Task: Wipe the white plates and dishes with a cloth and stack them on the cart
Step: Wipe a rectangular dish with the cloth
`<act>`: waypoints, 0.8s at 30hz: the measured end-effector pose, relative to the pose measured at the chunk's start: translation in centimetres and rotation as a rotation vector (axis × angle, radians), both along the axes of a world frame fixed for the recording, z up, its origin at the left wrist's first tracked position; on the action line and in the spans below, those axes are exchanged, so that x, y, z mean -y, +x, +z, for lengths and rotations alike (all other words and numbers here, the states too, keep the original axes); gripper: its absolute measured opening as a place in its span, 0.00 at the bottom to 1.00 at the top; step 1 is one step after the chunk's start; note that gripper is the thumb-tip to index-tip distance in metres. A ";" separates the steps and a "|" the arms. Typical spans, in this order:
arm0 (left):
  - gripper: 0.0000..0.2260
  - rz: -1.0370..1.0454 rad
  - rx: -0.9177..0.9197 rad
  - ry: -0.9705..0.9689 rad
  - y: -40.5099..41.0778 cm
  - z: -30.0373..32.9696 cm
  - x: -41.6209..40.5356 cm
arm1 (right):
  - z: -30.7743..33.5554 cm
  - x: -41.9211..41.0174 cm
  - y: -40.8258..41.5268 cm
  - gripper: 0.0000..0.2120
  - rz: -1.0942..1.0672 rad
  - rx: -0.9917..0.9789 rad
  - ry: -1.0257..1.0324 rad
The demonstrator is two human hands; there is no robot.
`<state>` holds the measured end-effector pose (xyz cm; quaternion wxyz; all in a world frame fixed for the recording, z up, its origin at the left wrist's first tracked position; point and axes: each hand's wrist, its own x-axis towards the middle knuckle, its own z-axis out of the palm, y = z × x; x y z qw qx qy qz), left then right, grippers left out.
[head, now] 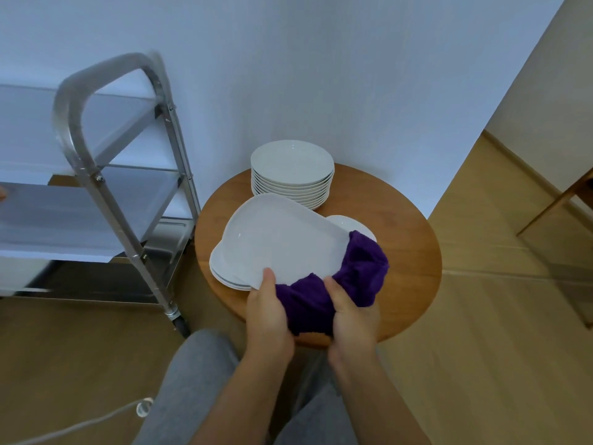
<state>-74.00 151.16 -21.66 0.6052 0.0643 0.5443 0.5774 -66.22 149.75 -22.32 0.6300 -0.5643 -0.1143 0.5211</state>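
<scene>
Risk first: the oblong white dish is held by one corner only, left hand pinching its near edge with thumb on top, so it could tip or slip onto the dishes stacked beneath on the round wooden table. Right hand clutches the purple cloth, bunched against the dish's right end. Round plates stand piled at the table's far side; cart left of the table.
</scene>
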 end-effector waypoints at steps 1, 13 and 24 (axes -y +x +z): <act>0.06 -0.019 -0.006 0.021 -0.4 -0.1 0.0 | 0.1 0.0 0.8 0.20 0.027 0.036 0.013; 0.05 -0.594 -0.312 0.347 -4.6 1.7 -1.6 | 4.0 -1.9 7.4 0.22 0.645 0.497 0.118; 0.05 -1.217 -0.568 0.252 -6.3 2.7 -1.8 | 5.2 -4.0 7.0 0.15 0.685 0.425 0.132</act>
